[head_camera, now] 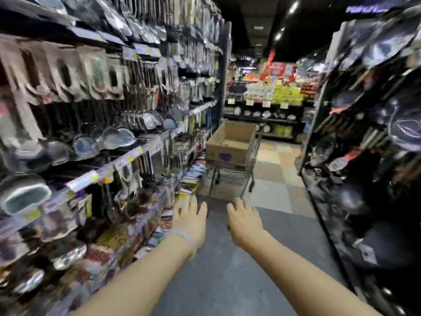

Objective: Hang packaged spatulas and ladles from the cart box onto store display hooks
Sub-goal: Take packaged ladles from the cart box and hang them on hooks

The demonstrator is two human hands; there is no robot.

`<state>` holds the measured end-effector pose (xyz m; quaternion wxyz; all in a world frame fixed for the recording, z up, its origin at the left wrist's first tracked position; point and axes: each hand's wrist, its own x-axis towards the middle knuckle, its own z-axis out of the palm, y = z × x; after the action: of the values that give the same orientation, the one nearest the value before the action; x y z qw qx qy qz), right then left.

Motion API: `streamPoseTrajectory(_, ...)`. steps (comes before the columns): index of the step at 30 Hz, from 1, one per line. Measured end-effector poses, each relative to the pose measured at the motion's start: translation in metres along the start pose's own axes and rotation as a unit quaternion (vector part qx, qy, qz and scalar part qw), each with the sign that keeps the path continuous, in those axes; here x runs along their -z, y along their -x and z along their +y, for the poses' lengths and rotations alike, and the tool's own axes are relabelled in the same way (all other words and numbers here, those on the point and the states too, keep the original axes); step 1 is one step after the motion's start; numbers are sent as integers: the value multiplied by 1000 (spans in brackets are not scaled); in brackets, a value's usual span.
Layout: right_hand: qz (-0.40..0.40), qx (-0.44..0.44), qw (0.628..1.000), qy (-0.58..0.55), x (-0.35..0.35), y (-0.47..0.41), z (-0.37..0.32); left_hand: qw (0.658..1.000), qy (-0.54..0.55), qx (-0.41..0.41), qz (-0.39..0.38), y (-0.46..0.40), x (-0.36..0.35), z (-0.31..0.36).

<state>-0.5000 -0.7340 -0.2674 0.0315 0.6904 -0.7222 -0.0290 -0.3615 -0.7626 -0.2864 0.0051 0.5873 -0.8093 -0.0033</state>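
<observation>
Grey aisle floor [230, 270] runs between shelves [95, 124] toward cart [237, 165].

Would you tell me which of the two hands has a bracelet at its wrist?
The left hand, nearer the utensil shelves, has a clear beaded bracelet at its wrist; the right hand has a bare wrist.

Left hand [190, 221] and right hand [243, 222] outstretched, empty

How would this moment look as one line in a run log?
left hand: open, empty | right hand: open, empty | both reach toward cart | cardboard box in cart, ahead in aisle | nothing picked yet
</observation>
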Motion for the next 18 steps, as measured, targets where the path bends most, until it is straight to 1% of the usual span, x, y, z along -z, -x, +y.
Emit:
streamPoseTrajectory(4, 6, -24, 1000, 4, 12, -87, 23, 1000, 16, -23, -8, -102, 8, -13)
streamPoseTrajectory(8, 24, -30, 999, -9, 19, -171, 41, 998, 27, -49, -10, -199, 22, -26)
streamPoseTrajectory(13, -34, -57, 998, -1, -12, -249, 71, 996, 6, -72, -51, -291, -3, -20)
streamPoseTrajectory(18, -28, -70, 997, -7, -33, -357, 115, 994, 8, -94, -50, -402, -17, -3)
